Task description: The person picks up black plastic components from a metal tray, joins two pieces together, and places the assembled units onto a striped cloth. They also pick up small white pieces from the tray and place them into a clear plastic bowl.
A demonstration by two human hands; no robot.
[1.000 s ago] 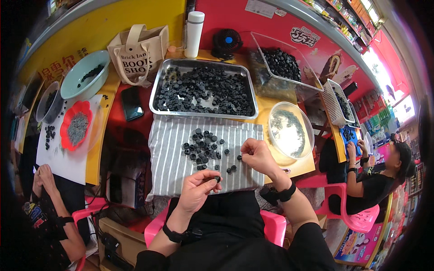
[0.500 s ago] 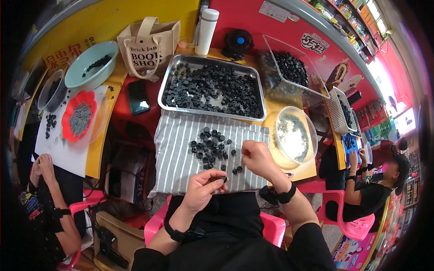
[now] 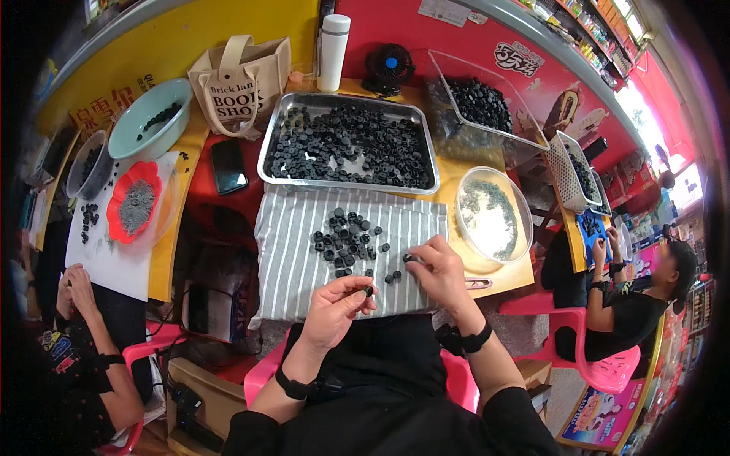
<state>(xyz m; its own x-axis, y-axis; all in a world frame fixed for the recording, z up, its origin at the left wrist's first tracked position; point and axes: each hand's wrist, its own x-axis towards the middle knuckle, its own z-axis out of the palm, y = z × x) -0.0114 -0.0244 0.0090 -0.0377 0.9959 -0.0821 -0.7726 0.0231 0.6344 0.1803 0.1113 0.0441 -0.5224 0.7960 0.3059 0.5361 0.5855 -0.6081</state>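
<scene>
My left hand (image 3: 333,311) pinches a small black plastic cap (image 3: 369,291) between thumb and fingertips, just over the near edge of the striped cloth (image 3: 285,262). To its right, my right hand (image 3: 441,275) is closed, with a small black piece (image 3: 408,258) at its fingertips, which looks like another cap. A loose heap of black caps (image 3: 344,237) lies on the cloth beyond my hands. A few single caps (image 3: 393,277) rest between the heap and my right hand. Behind the cloth, a metal tray (image 3: 268,169) holds many more black caps.
On the right stand a round clear tub (image 3: 525,228) with small grey-green bits and a clear bin (image 3: 456,144) of black parts. A phone (image 3: 228,166), canvas bag (image 3: 266,68), white bottle (image 3: 333,57) and small fan (image 3: 389,67) surround the tray. People sit at both sides.
The whole view has shifted slightly. My right hand has turned and its fingers have opened a little, showing the black piece at the tips. My left hand still holds its cap.
</scene>
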